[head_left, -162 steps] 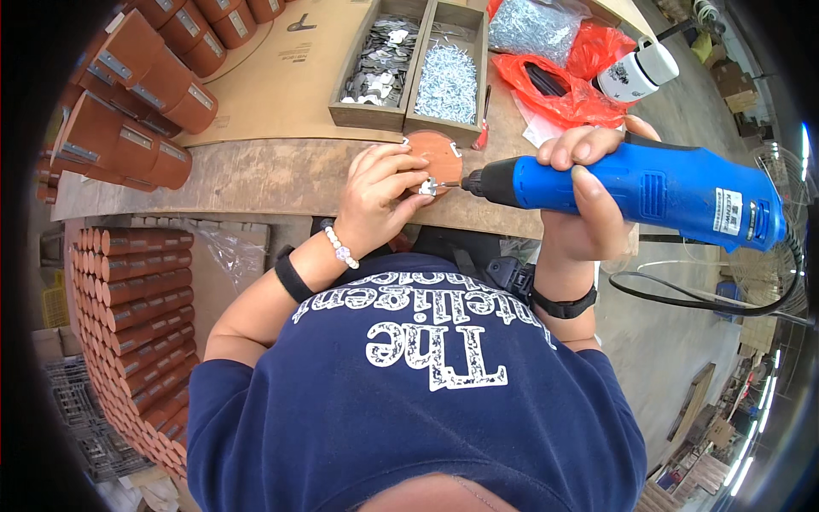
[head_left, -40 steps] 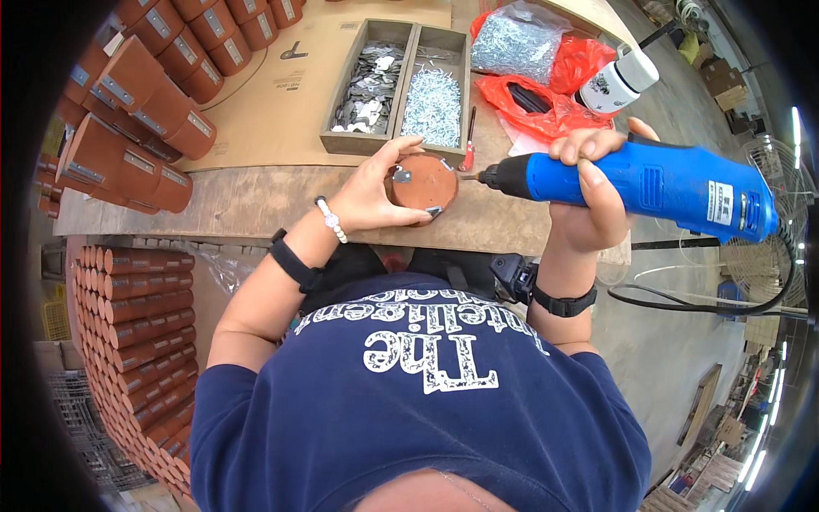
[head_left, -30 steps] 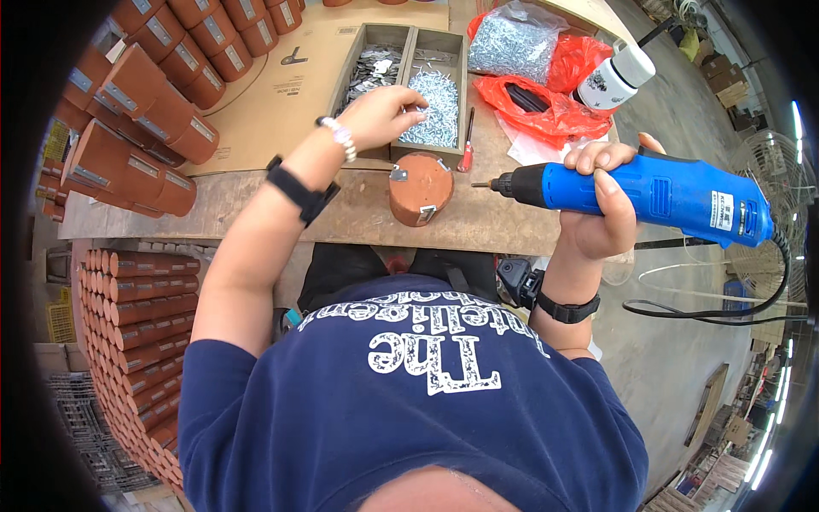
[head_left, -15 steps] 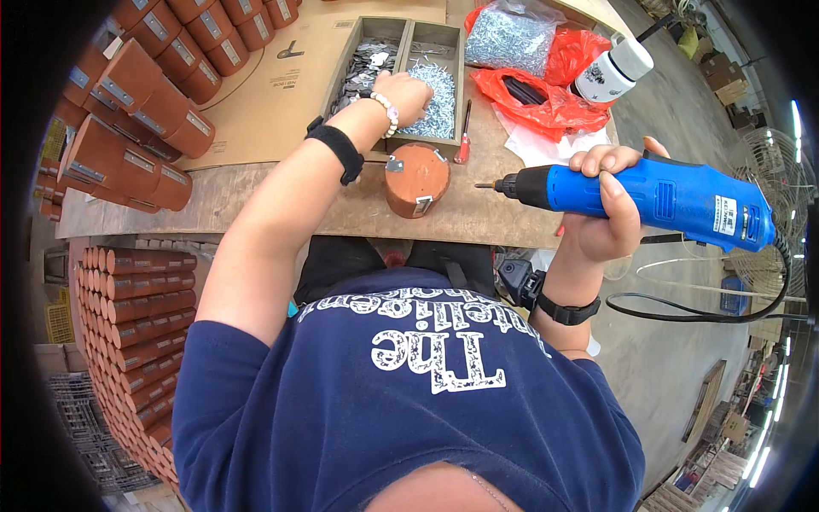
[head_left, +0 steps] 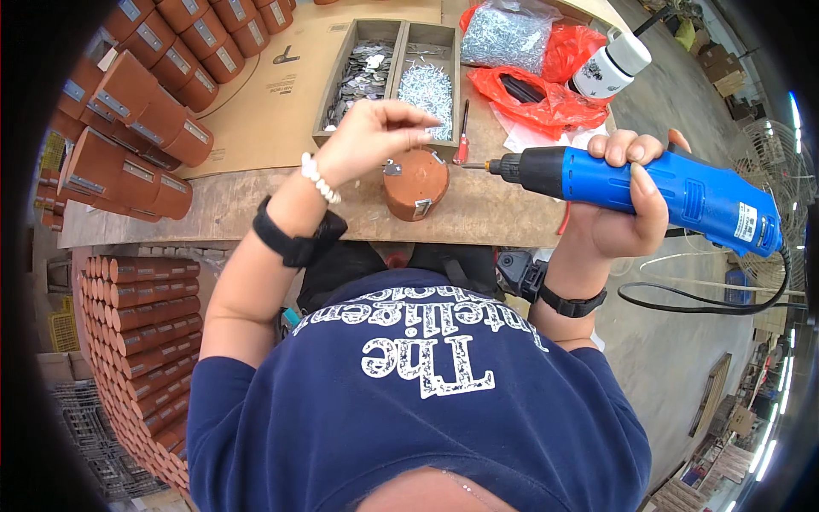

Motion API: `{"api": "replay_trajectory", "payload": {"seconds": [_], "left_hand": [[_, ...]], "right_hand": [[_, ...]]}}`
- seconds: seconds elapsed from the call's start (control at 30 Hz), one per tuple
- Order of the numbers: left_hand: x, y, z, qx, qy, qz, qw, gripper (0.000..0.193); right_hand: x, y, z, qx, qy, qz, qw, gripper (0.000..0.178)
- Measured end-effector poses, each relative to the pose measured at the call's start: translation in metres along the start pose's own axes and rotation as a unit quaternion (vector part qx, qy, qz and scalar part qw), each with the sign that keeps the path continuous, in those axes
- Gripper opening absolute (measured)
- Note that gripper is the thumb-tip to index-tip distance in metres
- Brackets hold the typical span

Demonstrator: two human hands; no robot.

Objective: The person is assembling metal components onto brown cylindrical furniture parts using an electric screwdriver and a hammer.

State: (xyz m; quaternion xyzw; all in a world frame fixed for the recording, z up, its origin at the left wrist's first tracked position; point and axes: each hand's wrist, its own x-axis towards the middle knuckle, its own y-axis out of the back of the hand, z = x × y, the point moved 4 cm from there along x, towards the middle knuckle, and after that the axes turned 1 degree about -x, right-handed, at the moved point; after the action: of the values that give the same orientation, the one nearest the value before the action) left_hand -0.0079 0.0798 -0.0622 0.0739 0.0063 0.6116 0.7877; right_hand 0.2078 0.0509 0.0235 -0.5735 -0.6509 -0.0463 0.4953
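Note:
My right hand (head_left: 636,188) is wrapped round a blue electric screwdriver (head_left: 682,192), held level with its bit pointing left at a terracotta-coloured round block (head_left: 415,183). The block stands on the table with small metal pieces at its rim: a tab (head_left: 392,169) at the left and a bracket (head_left: 422,206) at the front. Just above its upper left side is my left hand (head_left: 380,136), thumb and fingers pinched together. Whatever they hold is too small to make out. Behind stands a two-part wooden tray (head_left: 327,115), with flat metal tabs (head_left: 365,81) on the left and screws (head_left: 425,94) on the right.
A red-handled screwdriver (head_left: 461,149) lies right of the tray. Beyond are a red plastic bag (head_left: 546,111), a clear bag of screws (head_left: 508,38) and a white bottle (head_left: 610,68). Terracotta-coloured cylinders (head_left: 141,98) are stacked on the left, over cardboard (head_left: 273,94). A black cord (head_left: 682,305) trails right.
My left hand has come out of the screw compartment, back toward me, to above the block. The electric screwdriver has shifted slightly right and its bit has risen a little.

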Motion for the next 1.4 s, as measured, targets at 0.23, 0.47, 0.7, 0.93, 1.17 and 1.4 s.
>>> {"api": "replay_trajectory", "payload": {"seconds": [0.23, 0.47, 0.7, 0.93, 1.17, 1.4], "left_hand": [[-0.036, -0.008, 0.002, 0.164, -0.126, 0.027, 0.978, 0.006], [-0.048, -0.015, 0.009, 0.171, -0.108, 0.066, 0.977, 0.009], [-0.049, -0.016, 0.009, 0.135, -0.177, 0.069, 0.973, 0.012], [-0.05, -0.018, 0.005, 0.081, -0.168, 0.059, 0.981, 0.01], [-0.05, -0.02, -0.007, 0.001, -0.091, 0.029, 0.995, 0.01], [-0.054, -0.029, -0.011, -0.048, -0.047, 0.034, 0.997, 0.011]], "right_hand": [[0.001, -0.016, 0.009, 0.034, -0.014, -0.041, 0.998, 0.052], [-0.006, -0.023, 0.016, 0.062, -0.041, -0.033, 0.997, 0.058], [-0.01, -0.027, 0.019, 0.025, -0.04, -0.05, 0.998, 0.054], [-0.01, -0.029, 0.018, 0.035, -0.036, -0.093, 0.994, 0.054], [-0.011, -0.028, 0.017, 0.047, -0.037, -0.098, 0.993, 0.055], [-0.009, -0.015, 0.024, 0.021, -0.057, -0.049, 0.997, 0.054]]}}
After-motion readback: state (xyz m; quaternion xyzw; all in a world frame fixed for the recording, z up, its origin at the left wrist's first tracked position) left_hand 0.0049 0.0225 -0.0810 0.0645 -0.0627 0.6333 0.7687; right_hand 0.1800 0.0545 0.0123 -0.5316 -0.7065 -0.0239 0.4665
